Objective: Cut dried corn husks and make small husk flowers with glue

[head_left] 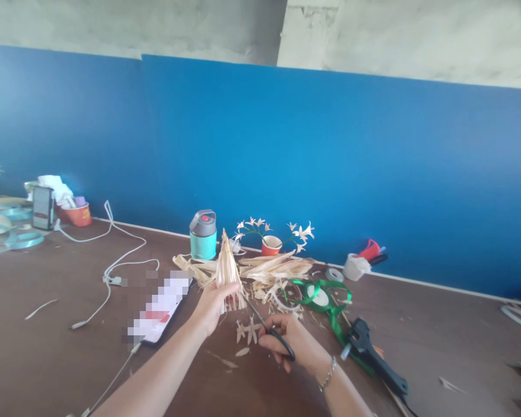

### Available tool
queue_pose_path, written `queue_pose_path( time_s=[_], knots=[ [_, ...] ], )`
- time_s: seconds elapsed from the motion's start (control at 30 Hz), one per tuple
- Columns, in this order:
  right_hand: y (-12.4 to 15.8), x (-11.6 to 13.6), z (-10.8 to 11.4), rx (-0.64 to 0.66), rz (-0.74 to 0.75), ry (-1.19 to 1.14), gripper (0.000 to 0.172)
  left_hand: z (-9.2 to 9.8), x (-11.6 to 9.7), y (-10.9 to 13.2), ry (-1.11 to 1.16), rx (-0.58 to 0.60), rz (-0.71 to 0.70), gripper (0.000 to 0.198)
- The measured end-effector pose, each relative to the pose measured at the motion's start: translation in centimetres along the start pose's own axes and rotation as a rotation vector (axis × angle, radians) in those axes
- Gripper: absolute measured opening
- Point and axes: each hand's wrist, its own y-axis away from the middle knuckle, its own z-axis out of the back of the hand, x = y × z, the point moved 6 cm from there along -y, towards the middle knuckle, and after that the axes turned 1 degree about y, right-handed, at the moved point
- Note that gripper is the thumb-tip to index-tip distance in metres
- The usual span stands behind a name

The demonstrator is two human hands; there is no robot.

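Seemingly, right hand (286,341) scissors (267,327) snip left hand's (211,304) husk (227,269).

Brown table (47,359) in front of a blue wall (330,150). Teal flask (202,234) at the far edge, red cup (271,245) of little pale flowers just right of it. Green ribbon (325,301) and a black glue gun (373,359) nearer right. White cable (113,260) snakes left; a phone (160,310) lies near it.

The single camera sat on the person's head and looked forward and slightly down across the brown counter (47,353) toward the far blue wall (330,162). The forearms entered from the near edge, close below it.
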Motion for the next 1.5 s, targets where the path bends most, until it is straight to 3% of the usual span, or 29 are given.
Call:
queue_pose_path(
  time_s=[0.27,0.6,1.3,1.5],
  knots=[
    [0.0,0.0,0.2,-0.039,-0.011,0.052,0.029,-0.2,-0.2,0.1,0.0,0.01,-0.025,0.011],
    [0.0,0.3,0.0,-0.037,0.014,-0.066,0.034,0.9,-0.5,-0.2,0.085,-0.089,-0.077,0.018],
    [-0.2,-0.1,-0.1,-0.037,0.004,-0.048,0.032,0.7,0.0,-0.3,0.18,-0.069,-0.086,0.02],
    [-0.3,0.1,-0.1,-0.055,0.01,-0.055,0.032,0.2,0.6,-0.1,0.187,-0.016,-0.062,0.02]
  ],
)
